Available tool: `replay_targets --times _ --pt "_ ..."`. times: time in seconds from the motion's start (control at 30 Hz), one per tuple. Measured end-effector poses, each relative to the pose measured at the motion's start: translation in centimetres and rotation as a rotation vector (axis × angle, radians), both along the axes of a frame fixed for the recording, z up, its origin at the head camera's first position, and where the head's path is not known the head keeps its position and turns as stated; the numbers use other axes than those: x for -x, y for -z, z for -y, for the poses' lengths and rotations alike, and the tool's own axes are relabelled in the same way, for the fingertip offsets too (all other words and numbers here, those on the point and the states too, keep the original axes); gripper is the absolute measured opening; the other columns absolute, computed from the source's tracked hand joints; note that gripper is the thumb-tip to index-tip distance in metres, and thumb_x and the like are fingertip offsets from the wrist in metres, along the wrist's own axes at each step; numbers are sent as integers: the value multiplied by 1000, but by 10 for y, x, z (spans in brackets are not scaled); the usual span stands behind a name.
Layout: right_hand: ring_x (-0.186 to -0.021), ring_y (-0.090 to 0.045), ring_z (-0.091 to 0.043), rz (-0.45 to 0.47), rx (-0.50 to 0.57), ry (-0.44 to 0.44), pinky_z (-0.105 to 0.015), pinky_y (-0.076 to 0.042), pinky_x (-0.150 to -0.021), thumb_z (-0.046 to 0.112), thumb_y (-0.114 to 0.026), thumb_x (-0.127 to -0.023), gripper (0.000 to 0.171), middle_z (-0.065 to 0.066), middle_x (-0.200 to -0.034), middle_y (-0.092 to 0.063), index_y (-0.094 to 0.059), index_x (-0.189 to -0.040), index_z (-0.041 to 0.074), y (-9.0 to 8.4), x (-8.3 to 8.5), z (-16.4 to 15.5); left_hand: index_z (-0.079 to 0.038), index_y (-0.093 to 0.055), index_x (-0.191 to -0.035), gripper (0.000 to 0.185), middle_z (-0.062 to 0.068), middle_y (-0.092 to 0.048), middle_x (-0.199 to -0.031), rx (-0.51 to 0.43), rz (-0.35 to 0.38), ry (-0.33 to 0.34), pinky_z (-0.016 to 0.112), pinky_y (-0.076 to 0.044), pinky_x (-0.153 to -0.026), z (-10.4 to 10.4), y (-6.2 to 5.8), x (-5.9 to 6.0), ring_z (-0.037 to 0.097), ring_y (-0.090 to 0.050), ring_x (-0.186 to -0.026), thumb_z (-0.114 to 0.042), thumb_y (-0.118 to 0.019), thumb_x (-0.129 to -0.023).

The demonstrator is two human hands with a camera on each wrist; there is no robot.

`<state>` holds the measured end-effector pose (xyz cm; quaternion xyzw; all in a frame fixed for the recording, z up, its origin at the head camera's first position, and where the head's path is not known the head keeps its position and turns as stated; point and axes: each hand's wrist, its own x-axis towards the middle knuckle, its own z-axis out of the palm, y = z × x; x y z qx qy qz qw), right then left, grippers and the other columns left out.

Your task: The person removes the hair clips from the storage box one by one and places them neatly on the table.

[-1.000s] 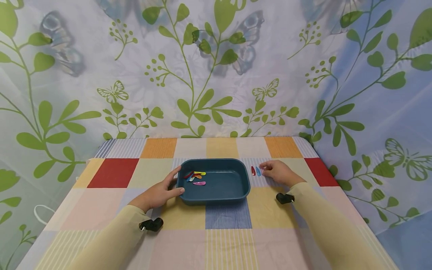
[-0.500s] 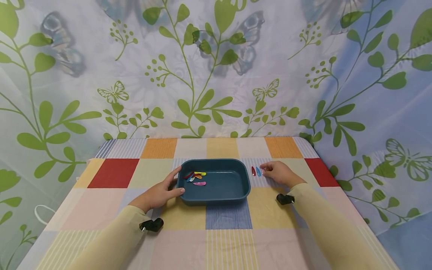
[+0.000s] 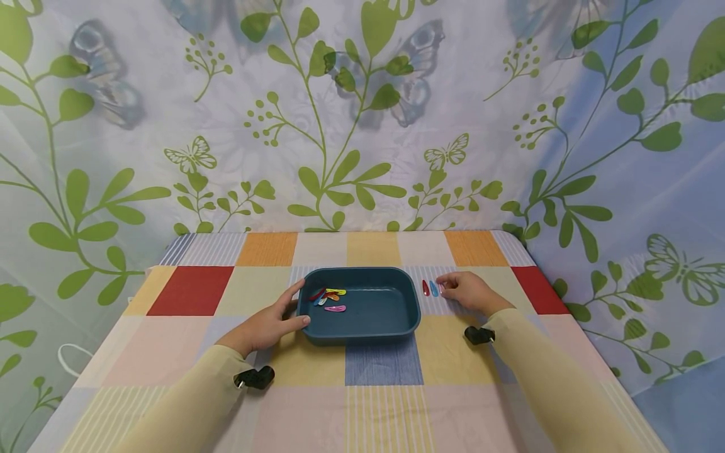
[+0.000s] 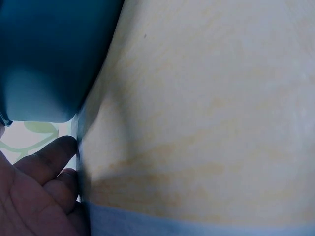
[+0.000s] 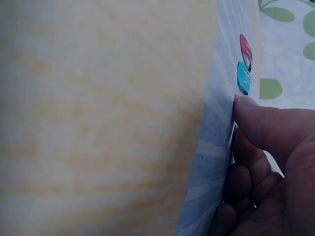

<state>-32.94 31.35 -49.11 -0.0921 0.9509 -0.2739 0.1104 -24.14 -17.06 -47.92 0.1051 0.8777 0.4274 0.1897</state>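
Resting against the near left corner of the teal plastic tray (image 3: 396, 314), the left hand (image 3: 266, 327) lies open with relaxed fingers on the checked tablecloth (image 3: 385, 402). Several coloured hair clips (image 3: 327, 297) lie inside the tray. Right of it, the right hand (image 3: 470, 291) curls its fingertips (image 5: 256, 115) onto the cloth beside a blue clip (image 5: 242, 77) and a red clip (image 5: 245, 49); whether they pinch something there cannot be told.

We see the head view evenly and brightly lit, soft light giving only faint shadows beneath the dark blue plastic tray (image 3: 362, 305) on the chequered cloth-covered tabletop (image 3: 385, 371). The leaf-printed backdrop curtain (image 3: 362, 113) bows at the edges (wide-lens distortion). Both wrist views are too close: cloth blurred, fingers (image 5: 266, 123) soft and shaded, the tray's wall (image 4: 49, 54) smooth with a dull sheen.
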Motion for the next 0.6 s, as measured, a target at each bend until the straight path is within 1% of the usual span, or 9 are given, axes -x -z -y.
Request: replay_targets --times 0.17,0.43,0.6 --pt "-99 -57 -25 1 12 0 -45 -49 -96 14 -70 -100 39 -9 -105 -67 -67 -138 2 -1 -1 1 -42 -8 -169 90 23 -34 -169 4 3 -2 73 -26 -122 0 1 0 47 -32 -157 -50 -66 -102" --pt "-96 -56 -24 6 26 -2 -41 -47 -90 13 -70 -100 39 -7 -99 -65 -67 -137 1 -1 -1 0 -43 -8 -169 89 22 -36 -169 1 4 -10 73 -26 -121 0 2 0 47 -32 -156 -50 -66 -101" --pt "-98 -56 -25 13 29 4 -41 -47 -92 14 -71 -99 40 -7 -100 -65 -67 -138 2 1 1 -1 -43 -8 -169 89 22 -36 -168 4 5 -13 74 -26 -121 0 1 0 48 -32 -156 -50 -66 -101"
